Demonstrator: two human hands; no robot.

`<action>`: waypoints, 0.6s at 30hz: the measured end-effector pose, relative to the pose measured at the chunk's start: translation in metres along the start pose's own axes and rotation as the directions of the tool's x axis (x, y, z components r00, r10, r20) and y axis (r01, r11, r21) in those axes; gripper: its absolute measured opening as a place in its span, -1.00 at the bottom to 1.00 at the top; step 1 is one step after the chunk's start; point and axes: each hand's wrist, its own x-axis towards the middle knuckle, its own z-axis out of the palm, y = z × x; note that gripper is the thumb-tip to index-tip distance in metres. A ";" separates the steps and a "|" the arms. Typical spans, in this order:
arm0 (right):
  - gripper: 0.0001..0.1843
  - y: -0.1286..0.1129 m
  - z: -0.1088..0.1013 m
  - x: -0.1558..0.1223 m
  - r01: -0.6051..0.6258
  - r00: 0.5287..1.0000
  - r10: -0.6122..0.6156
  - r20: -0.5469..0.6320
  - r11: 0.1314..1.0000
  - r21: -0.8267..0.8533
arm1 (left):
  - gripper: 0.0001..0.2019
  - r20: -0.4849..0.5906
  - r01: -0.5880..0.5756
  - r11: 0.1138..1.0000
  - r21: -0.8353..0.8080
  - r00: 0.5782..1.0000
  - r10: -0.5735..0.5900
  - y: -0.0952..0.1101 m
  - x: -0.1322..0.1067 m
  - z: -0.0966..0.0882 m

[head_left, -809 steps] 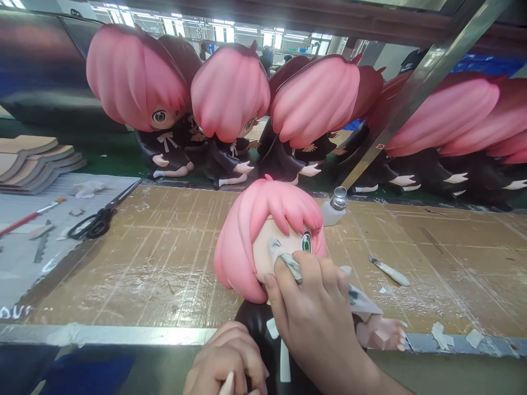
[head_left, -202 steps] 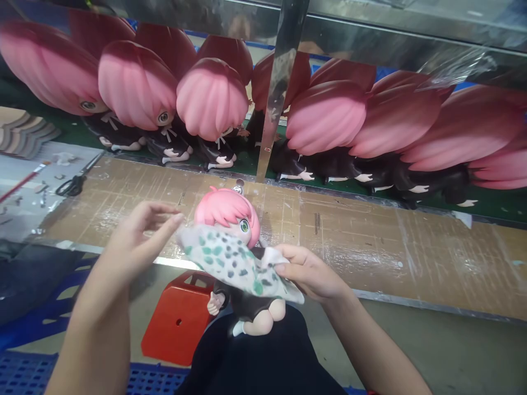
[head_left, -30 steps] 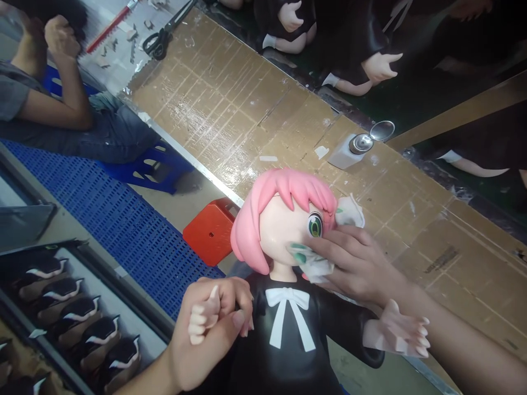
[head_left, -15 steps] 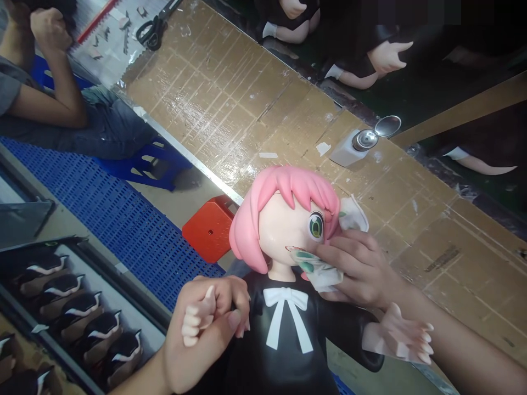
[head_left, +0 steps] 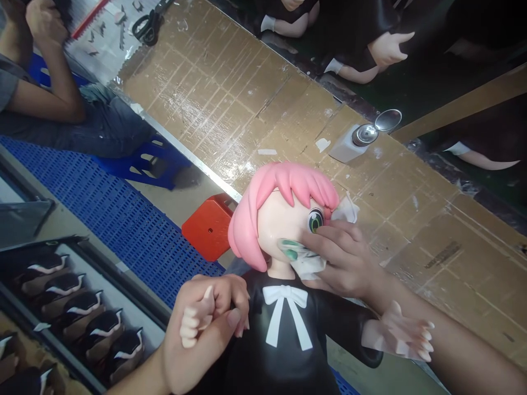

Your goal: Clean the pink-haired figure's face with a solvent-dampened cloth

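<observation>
A pink-haired doll [head_left: 284,219] in a black dress with a white bow lies tilted in the near middle of the view, at the near edge of the surface [head_left: 247,93], with its head toward the far side and over that edge. The left hand [head_left: 206,351] is closed in a fist around the doll's arm on the left, so that the small moulded hand pokes out between thumb and fingers. The right hand [head_left: 346,260] lies flat against the doll's face, fingers stretched toward the left and pressing a crumpled white cloth [head_left: 302,258] with green spots onto the cheek just below the green eye; one corner of the cloth sticks up behind the fingers, beside the hair. The doll's other arm reaches out to the right, its open palm lying under the person's right forearm. On the scored, brown surface beyond the head, a small white bottle [head_left: 349,145] with a metal top stands near the far edge, and black scissors [head_left: 150,24] lie far off at the left end. More dolls [head_left: 370,49] in black dresses sit along the far side, only their bodies and hands in view. Below the surface edge, a red stool [head_left: 208,225] stands just left of the doll's head on the blue grid floor [head_left: 102,203]. At the near left, a tray [head_left: 135,307] holds rows of dark pieces with white trim. A co-worker [head_left: 61,104] sits at the far left, one arm raised.
</observation>
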 end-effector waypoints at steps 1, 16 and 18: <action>-0.58 0.000 0.000 0.000 0.004 1.000 -0.004 0.004 1.000 0.001 | -0.64 0.000 -0.002 1.000 0.002 1.000 0.002 0.000 0.000 0.000; -0.67 -0.001 -0.002 -0.003 -0.004 1.000 0.004 -0.006 1.000 0.007 | -0.67 0.022 -0.011 1.000 0.016 1.000 0.011 -0.001 0.001 -0.001; -0.63 -0.001 -0.001 -0.003 0.001 1.000 -0.001 -0.005 1.000 0.001 | -0.67 0.023 -0.007 1.000 0.027 1.000 0.006 0.000 0.001 -0.001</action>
